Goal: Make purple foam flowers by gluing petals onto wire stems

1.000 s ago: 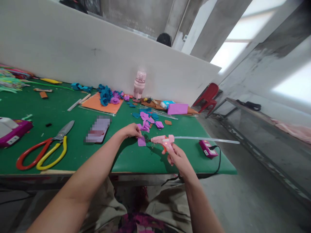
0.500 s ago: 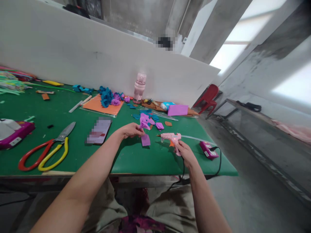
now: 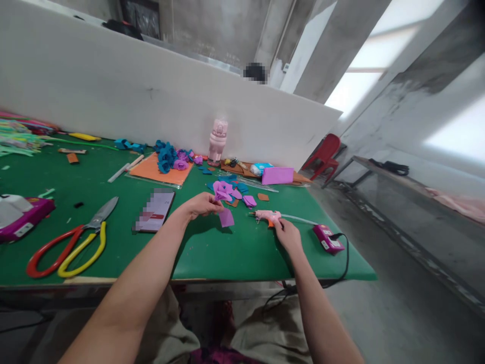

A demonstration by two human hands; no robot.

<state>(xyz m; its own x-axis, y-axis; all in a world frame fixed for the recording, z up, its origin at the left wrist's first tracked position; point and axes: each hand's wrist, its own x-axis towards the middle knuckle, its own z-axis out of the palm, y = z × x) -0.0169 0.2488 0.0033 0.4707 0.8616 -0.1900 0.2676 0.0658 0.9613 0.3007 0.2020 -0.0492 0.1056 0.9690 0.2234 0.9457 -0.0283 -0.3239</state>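
Note:
My left hand point(image 3: 206, 205) is closed in a pinch on a purple flower point(image 3: 223, 190) held above the green table. A loose purple petal piece point(image 3: 226, 218) hangs just below its fingertips. My right hand point(image 3: 287, 233) is wrapped round the handle of a pink hot glue gun point(image 3: 269, 217), its nozzle pointing left toward the flower. A clear glue stick point(image 3: 299, 219) sticks out of the back of the gun. Behind the flower lie blue petal pieces point(image 3: 242, 188) and a small purple stack point(image 3: 249, 201).
Red-and-yellow-handled scissors point(image 3: 81, 237) and a phone point(image 3: 156, 210) lie to the left. A purple power socket point(image 3: 329, 239) with a black cable sits at the right edge. Finished blue flowers point(image 3: 165, 155) rest on an orange sheet point(image 3: 161, 173). A pink bottle point(image 3: 217, 142) stands against the white board.
My right hand has lowered the glue gun slightly toward the table and it is more level. The flower in my left hand has turned and shifted slightly left. The camera view has tilted a little.

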